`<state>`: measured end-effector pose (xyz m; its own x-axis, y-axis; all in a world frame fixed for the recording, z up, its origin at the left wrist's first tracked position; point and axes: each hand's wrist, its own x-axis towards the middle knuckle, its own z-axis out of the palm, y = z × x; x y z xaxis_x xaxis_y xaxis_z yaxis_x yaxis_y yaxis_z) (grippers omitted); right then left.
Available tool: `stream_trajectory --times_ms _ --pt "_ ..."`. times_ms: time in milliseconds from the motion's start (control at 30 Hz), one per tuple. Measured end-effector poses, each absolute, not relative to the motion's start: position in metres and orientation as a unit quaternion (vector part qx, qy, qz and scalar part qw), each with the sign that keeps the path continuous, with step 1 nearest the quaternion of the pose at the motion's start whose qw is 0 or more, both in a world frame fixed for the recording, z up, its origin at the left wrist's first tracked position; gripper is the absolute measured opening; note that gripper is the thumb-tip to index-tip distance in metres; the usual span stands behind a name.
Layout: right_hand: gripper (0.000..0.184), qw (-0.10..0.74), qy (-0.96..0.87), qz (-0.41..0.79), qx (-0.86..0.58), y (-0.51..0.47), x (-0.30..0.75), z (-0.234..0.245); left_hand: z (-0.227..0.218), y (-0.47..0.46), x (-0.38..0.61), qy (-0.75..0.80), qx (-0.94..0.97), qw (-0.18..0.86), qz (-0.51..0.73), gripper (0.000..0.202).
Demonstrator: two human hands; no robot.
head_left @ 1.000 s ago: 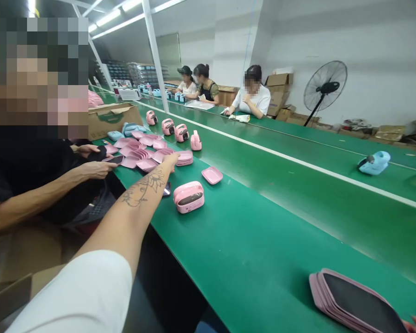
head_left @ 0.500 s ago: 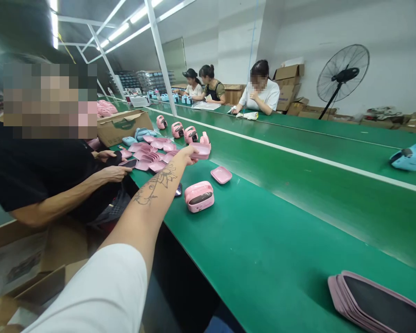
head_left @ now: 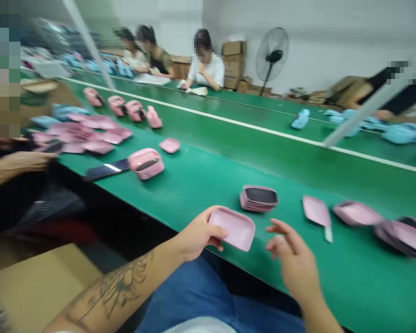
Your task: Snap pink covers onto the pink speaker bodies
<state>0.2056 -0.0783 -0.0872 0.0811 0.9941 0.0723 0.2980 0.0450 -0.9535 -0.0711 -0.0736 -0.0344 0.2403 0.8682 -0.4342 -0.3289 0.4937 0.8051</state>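
Observation:
My left hand [head_left: 208, 236] grips a shallow pink plastic tray-shaped piece [head_left: 236, 227] by its left edge, thumb on its inner face, just above the front edge of the green table. To the right of it, my right hand [head_left: 291, 254] hangs over the table with fingers apart and nothing in them. Beyond both hands sits a stack of pink pieces with a dark panel on top [head_left: 259, 198]. Further right lie a pink piece with a pale strip sticking out [head_left: 317, 212] and more pink pieces [head_left: 358, 213].
A pink handled case [head_left: 146, 163] touches a dark phone-like slab [head_left: 107, 170] at left. Beyond are a small pink piece [head_left: 169, 145], a pile of pink pieces [head_left: 79, 132] and pink handled cases [head_left: 136, 111]. A co-worker's hand [head_left: 31, 161] is at far left. A white post [head_left: 364, 108] rises at right.
My left hand has drawn the pink piece back from the far left to in front of me. My right hand has come into view. The camera has turned right.

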Motion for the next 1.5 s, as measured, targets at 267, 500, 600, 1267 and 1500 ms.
stream_trajectory --times_ms 267,500,600,1267,1500 --pt "0.061 0.443 -0.435 0.474 -0.624 -0.091 0.202 -0.106 -0.075 -0.055 0.009 0.542 0.556 0.541 0.324 0.060" --pt "0.056 0.417 -0.466 0.470 -0.623 -0.050 0.207 -0.099 -0.083 -0.038 0.008 0.593 0.647 0.369 0.307 0.053" --pt "0.053 0.405 -0.496 0.448 -0.624 -0.045 0.205 -0.095 -0.090 -0.031 0.006 0.603 0.663 0.323 0.304 0.048" --pt "0.038 0.429 -0.629 0.231 -0.606 -0.071 0.212 -0.107 -0.117 -0.048 -0.024 0.502 0.720 0.236 0.416 0.039" --pt "0.031 0.414 -0.673 0.157 -0.593 -0.070 0.209 -0.106 -0.118 -0.048 -0.024 0.491 0.729 0.210 0.429 0.038"
